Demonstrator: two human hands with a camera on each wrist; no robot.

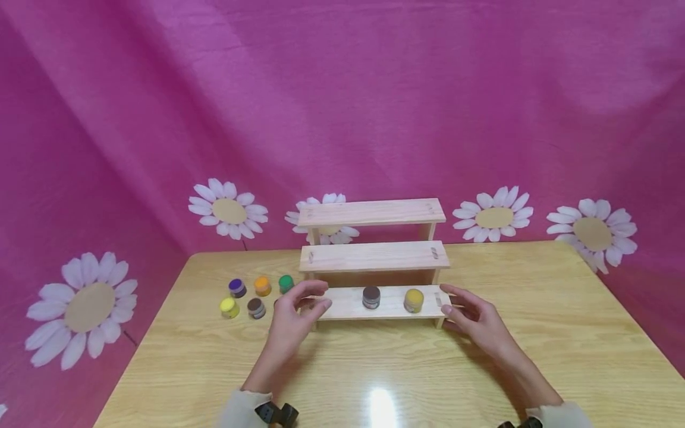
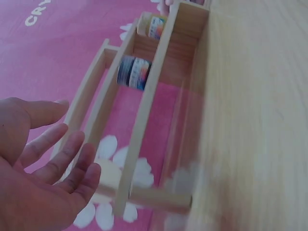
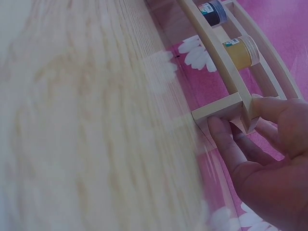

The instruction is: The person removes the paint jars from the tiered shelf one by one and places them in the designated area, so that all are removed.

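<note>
A three-tier wooden step shelf stands on the table. On its lowest step sit a jar with a dark brown lid and a jar of dull yellow paint. My right hand grips the right end of that step; in the right wrist view the thumb lies on the board's end and fingers touch the side leg. My left hand is by the left end, its fingers spread and loosely bent. Nothing is in it, and the left wrist view shows those fingers apart from the wood.
Left of the shelf stand several small paint jars: purple, orange, green, bright yellow and dark brown. Behind the wood-grain table hangs a pink cloth with white daisies.
</note>
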